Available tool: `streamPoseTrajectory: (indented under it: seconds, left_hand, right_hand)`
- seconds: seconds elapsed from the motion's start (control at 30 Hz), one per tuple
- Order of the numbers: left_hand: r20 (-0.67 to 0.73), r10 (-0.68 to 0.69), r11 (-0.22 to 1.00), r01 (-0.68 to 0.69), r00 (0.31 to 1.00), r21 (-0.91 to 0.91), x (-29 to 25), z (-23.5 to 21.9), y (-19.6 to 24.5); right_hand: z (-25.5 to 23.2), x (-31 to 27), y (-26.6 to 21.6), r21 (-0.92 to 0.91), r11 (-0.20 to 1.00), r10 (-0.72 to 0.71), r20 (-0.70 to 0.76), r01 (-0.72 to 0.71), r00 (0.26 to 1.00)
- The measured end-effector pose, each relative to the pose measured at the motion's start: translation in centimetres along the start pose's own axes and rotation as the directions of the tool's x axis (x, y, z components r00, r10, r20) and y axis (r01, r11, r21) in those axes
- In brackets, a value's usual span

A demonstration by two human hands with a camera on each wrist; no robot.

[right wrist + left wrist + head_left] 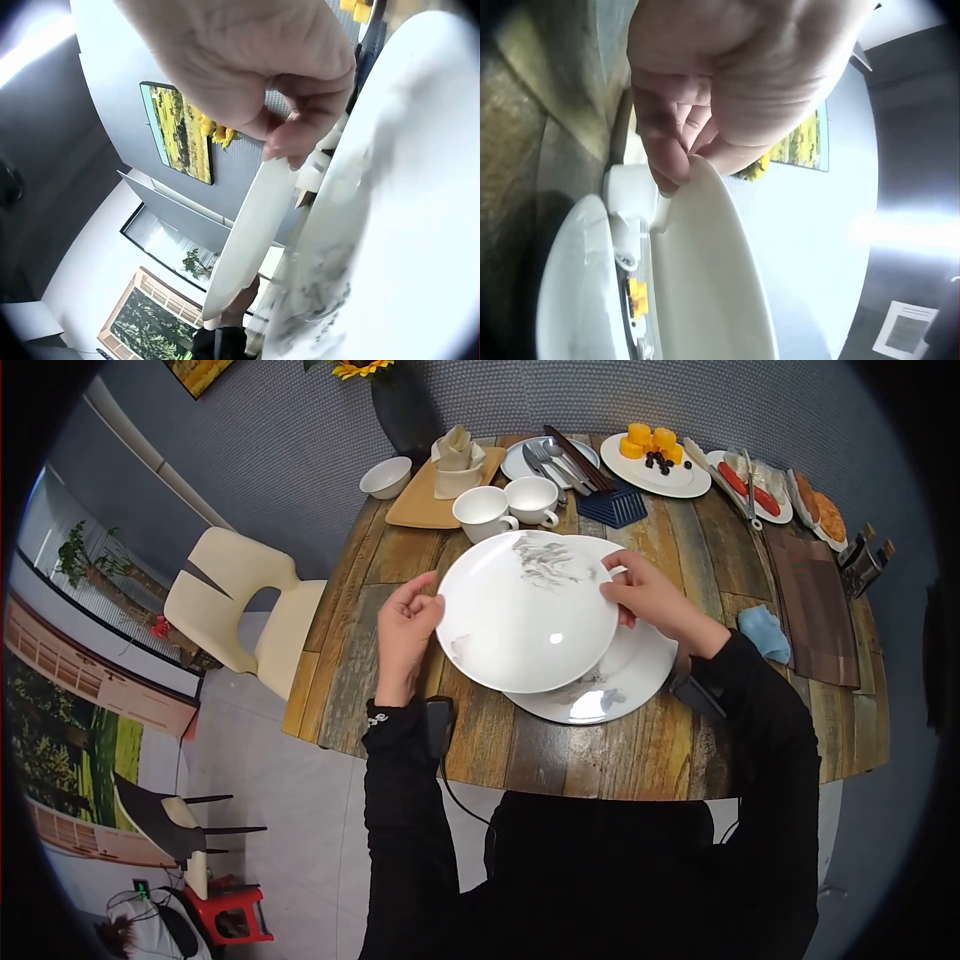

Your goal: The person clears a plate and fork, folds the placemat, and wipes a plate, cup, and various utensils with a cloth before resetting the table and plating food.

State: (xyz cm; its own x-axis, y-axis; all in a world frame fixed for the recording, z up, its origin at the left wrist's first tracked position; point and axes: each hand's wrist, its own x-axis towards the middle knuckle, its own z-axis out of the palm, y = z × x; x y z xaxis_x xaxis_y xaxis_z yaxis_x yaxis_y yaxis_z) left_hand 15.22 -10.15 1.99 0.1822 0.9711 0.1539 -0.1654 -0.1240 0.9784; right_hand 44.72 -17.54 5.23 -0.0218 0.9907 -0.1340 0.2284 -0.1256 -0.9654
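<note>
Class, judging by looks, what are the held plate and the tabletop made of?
Held plate: probably glazed ceramic, glossy, since its white surface throws a bright highlight.
Tabletop: wood or wood-look laminate, soft sheen, with brown, grained plank lines; I cannot tell which.

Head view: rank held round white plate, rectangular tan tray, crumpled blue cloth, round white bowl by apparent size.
Largest: held plate
Next: tan tray
Smallest: blue cloth and white bowl, too alike to rank
</note>
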Motion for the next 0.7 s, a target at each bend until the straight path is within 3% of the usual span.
streamPoseTrajectory:
  seconds: [0.07, 0.27, 0.33, 0.57, 0.7]
  left_hand:
    - [0.078, 0.045, 0.988, -0.056, 0.996, 0.141, -0.1, 1.3, -0.3]
    - [0.212, -0.05, 0.97, -0.004, 0.976, 0.243, 0.0, 3.4, -0.9]
    - [0.25, -0.092, 0.951, 0.01, 0.964, 0.309, 0.1, 3.7, -1.1]
    - [0.233, -0.097, 0.894, -0.019, 0.968, 0.448, 0.4, 4.6, -1.6]
    - [0.229, -0.022, 0.819, -0.113, 0.973, 0.562, 0.9, 4.5, -2.4]
  right_hand:
    - [-1.0, -0.5, 0.5, -0.025, 1.0, 0.017, -0.02, -0.018, 1.0]
    - [-3.2, -1.0, 2.3, -0.129, 0.991, 0.026, -0.034, -0.03, 0.999]
    - [-3.5, -1.1, 2.1, -0.282, 0.958, 0.041, -0.017, -0.044, 0.999]
    - [-3.5, -1.3, 1.3, -0.424, 0.901, 0.077, -0.061, -0.096, 0.995]
    - [-3.8, -0.8, 1.8, -0.487, 0.869, 0.062, -0.06, -0.084, 0.996]
